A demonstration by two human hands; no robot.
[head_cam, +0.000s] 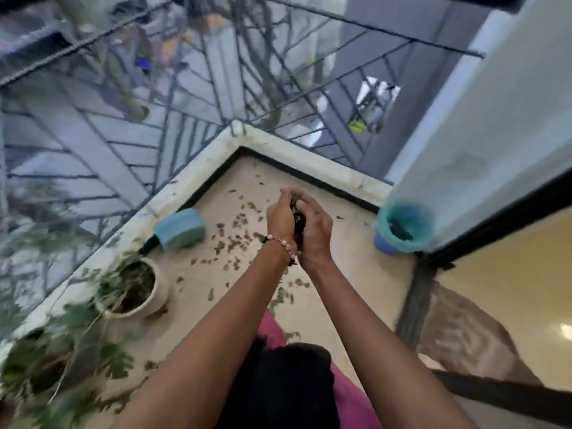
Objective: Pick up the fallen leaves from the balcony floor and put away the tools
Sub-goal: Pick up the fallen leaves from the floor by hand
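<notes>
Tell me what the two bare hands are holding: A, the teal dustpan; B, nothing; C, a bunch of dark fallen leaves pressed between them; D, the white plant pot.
C: the left hand and right hand are cupped together around a clump of dark leaves.

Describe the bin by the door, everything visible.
The bin is a small round bucket, blue on its lower wall and looking like plastic, lined with a teal bag folded over its rim. It stands upright and open on the balcony floor at the right, against the base of the glass door. Something dark lies inside, too blurred to name. Neither hand touches it; a few leaves lie on the floor well to its left.
</notes>
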